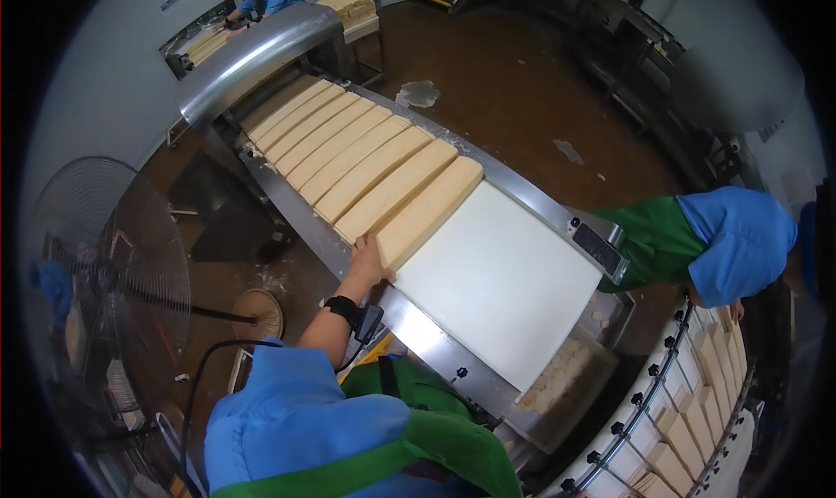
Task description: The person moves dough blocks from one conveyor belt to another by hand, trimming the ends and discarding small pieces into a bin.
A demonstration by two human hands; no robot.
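Apparently handling, as the step in hand, a long pale-yellow rectangular slab [431,215] at the end of a row of similar pale slabs [348,158], lying crosswise on a smooth white conveyor belt [501,276], next to a bare stretch of belt. Touching the slab's near end with the bare left hand [367,259], with fingers [367,243] bent close around the corner; cannot tell whether clamped or merely pressing. Reaching forward with a bare forearm [326,334] slanted up toward the belt, wearing a black wristband [342,308] with a small black device [369,324]. Showing no right hand. Likely calling next for even support along the slab's length, to avoid bending or snapping.
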